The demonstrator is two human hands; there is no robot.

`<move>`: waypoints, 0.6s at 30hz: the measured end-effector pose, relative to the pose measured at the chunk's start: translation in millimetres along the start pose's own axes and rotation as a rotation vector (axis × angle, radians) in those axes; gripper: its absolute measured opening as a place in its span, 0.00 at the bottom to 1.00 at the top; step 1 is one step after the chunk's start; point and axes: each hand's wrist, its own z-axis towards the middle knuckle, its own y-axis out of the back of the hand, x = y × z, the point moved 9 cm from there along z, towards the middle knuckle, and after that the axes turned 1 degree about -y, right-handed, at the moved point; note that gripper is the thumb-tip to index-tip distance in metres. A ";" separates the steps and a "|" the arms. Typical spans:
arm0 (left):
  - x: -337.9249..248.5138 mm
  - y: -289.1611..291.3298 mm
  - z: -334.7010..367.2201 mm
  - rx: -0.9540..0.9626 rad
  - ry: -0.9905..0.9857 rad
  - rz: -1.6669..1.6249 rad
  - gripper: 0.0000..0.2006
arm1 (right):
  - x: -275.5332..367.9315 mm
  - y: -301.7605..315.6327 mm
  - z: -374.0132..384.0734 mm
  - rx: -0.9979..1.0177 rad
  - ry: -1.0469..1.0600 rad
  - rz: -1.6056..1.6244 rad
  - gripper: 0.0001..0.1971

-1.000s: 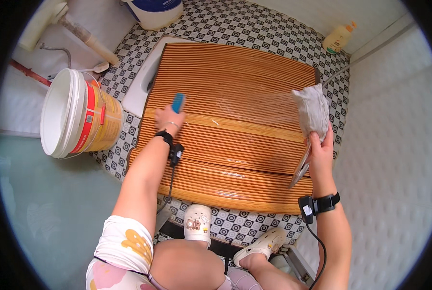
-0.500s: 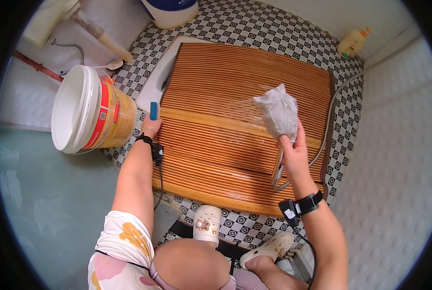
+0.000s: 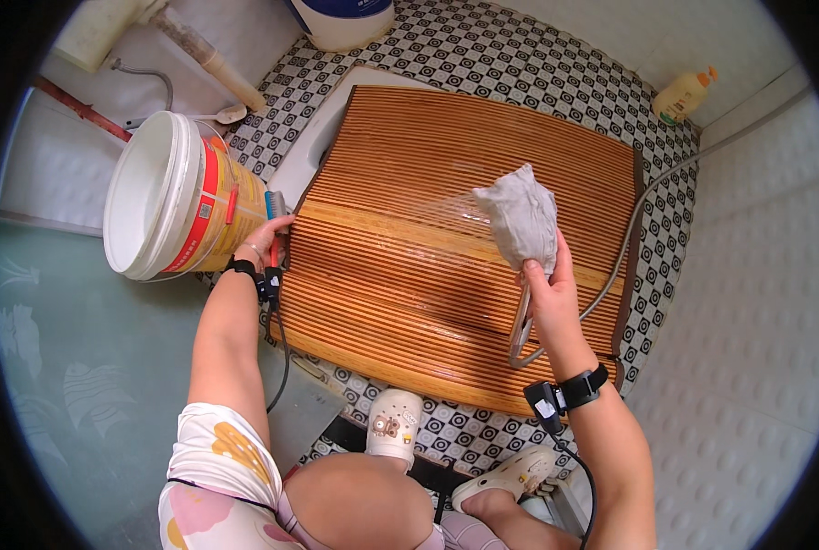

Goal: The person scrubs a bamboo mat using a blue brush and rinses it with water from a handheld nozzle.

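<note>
A slatted brown mat (image 3: 464, 137), like bamboo or wood, lies wet across the middle. At its left edge, my left hand (image 3: 259, 244) is closed on a brush (image 3: 275, 203) with blue bristles; a bit of red handle shows below the fingers. My thumb and fingers reach to the mat's edge. My right hand (image 3: 553, 291) grips a shower head wrapped in a light grey cloth (image 3: 522, 215), above the right part of the mat. Water sprays leftward from it onto the slats. The shower hose (image 3: 631, 220) loops below my hand and runs up right.
A white bucket (image 3: 143, 197) with a yellow and red label leans on its side at left. Behind the mat stand another bucket (image 3: 345, 32) and a yellow pump bottle (image 3: 685, 96). A white fixture (image 3: 309, 151) lies under the mat's left edge. Patterned tiles (image 3: 464, 41) surround it.
My left hand has moved a little left and down with the brush, which now tilts at the mat's edge. The right hand still sprays from nearly the same place.
</note>
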 end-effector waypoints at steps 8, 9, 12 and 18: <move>-21.6 -33.4 -24.5 0.110 0.063 -0.053 0.16 | 23.0 52.0 3.2 -0.113 0.053 -0.102 0.31; -26.4 -24.6 -22.1 0.082 0.014 -0.082 0.15 | 25.1 56.0 3.9 -0.119 0.068 -0.103 0.31; -33.5 -10.0 -12.0 0.093 -0.010 -0.205 0.11 | 27.1 55.7 5.4 -0.127 0.074 -0.100 0.31; -30.6 -33.0 -35.6 0.133 0.223 0.446 0.15 | 43.0 72.7 -3.0 -0.167 0.105 -0.173 0.32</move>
